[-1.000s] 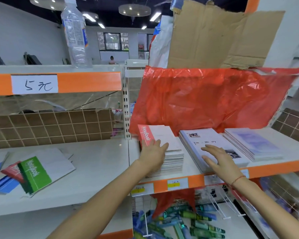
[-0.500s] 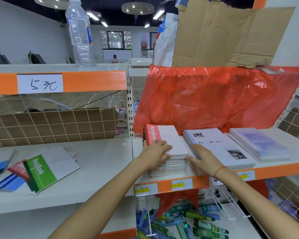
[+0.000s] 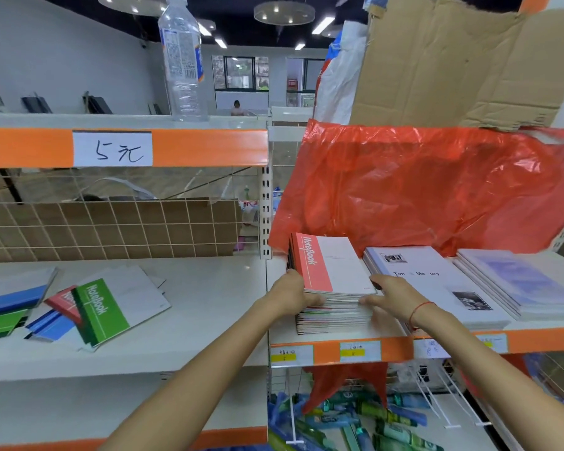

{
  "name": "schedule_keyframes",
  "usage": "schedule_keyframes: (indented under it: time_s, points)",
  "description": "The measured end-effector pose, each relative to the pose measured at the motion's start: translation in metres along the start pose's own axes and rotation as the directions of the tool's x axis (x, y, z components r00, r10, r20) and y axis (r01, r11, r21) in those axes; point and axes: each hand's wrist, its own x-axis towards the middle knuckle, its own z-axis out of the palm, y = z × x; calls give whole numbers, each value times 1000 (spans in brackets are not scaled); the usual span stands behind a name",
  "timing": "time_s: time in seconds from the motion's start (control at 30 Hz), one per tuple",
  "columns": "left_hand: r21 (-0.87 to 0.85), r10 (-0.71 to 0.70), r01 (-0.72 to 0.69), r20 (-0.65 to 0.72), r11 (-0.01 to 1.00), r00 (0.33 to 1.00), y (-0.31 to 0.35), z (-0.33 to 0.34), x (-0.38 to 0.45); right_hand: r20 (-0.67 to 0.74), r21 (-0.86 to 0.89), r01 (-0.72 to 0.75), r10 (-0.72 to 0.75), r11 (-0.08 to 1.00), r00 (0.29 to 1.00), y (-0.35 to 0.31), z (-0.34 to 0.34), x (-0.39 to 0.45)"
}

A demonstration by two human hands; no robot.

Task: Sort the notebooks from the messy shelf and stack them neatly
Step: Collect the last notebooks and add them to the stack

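The notebook stack, topped by a red-spined cover, sits at center frame on the right shelf. The left hand and right hand press its 2 opposite sides with fingers curled against the edges, likely squaring it. More loose notebooks lie scattered at lower left, not yet sorted. 2 other piles sit right of the stack.
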Motion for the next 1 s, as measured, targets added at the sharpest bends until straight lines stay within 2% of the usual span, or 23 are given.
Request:
schedule_keyframes:
  time_s: [0.23,0.57,0.6,0.67,0.73,0.8,0.9,1.0]
  points:
    - [-6,-7,7,18,1000,1000,6,-1,-7,29,-109,13,-10,994,1000,-1,-8,7]
    - [-33,-46,45,-29,998,999,12,-5,-23,49,-76,27,-23,997,999,-3,-8,7]
    - [-43,-44,43,-31,998,999,9,-8,-27,22,-95,50,-48,994,999,-5,-8,9]
    - [-24,-41,40,-38,999,998,0,-16,-37,-125,-127,136,-152,982,980,-16,-6,14]
    - [40,-64,68,-87,997,994,-16,-29,-51,-250,-166,233,-270,958,930,-37,1,20]
    - [91,-104,123,-182,988,978,-38,-46,-67,-292,-209,329,-379,921,878,-66,14,27]
    - [107,-177,218,-300,970,937,-82,-72,-93,-239,-225,488,-533,843,811,-119,43,34]
    - [90,-223,283,-411,955,884,-131,-95,-125,-95,-249,625,-661,740,745,-176,71,43]
